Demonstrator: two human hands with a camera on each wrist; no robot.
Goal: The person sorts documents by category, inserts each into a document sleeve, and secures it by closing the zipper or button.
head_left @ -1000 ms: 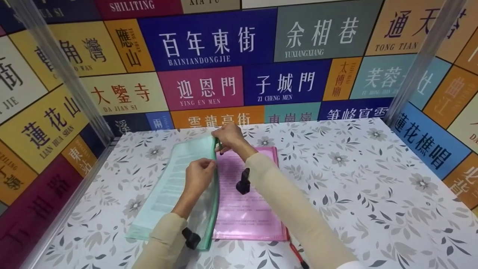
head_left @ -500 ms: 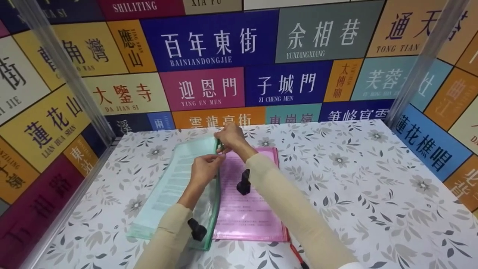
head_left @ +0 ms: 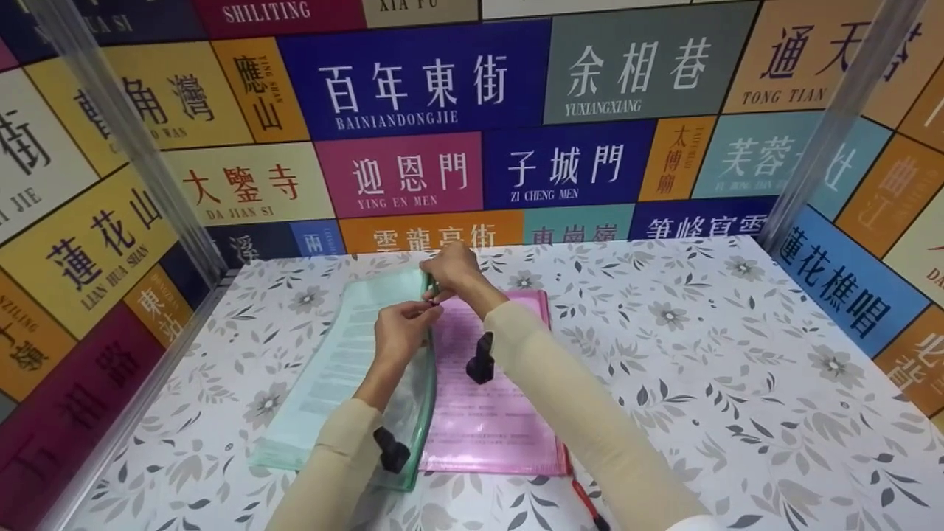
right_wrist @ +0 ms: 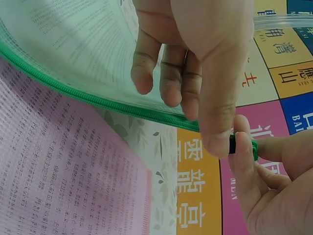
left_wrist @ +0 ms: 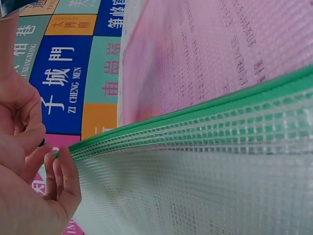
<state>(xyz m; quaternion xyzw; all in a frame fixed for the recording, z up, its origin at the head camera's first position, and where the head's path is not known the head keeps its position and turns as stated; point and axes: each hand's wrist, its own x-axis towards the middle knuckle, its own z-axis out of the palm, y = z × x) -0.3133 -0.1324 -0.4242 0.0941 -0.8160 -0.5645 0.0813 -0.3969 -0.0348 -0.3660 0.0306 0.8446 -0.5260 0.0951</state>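
Note:
A pale green mesh zipper pouch (head_left: 335, 369) with printed sheets inside stands partly raised along its green zipper edge (left_wrist: 195, 115). At its far corner, my right hand (head_left: 453, 269) pinches the green end of the zipper (right_wrist: 255, 150). Just nearer, my left hand (head_left: 398, 335) has its thumb and finger on a small black zipper pull (right_wrist: 232, 144); its other fingers (right_wrist: 171, 88) hang loosely over the pouch. The fingertips of both hands nearly meet and partly hide each other. Flat beside the green pouch lies a pink mesh zipper pouch (head_left: 501, 413), also holding printed sheets.
A red cord with a black end (head_left: 586, 501) trails from the pink pouch's near right corner. The table (head_left: 678, 383) has a floral cover. Behind it stands a wall of coloured signs (head_left: 413, 81), with clear upright strips (head_left: 833, 110) at both corners.
My left hand has slid forward along the zipper edge, from below the corner up to the black pull beside the right hand. The right hand stays nearly in place.

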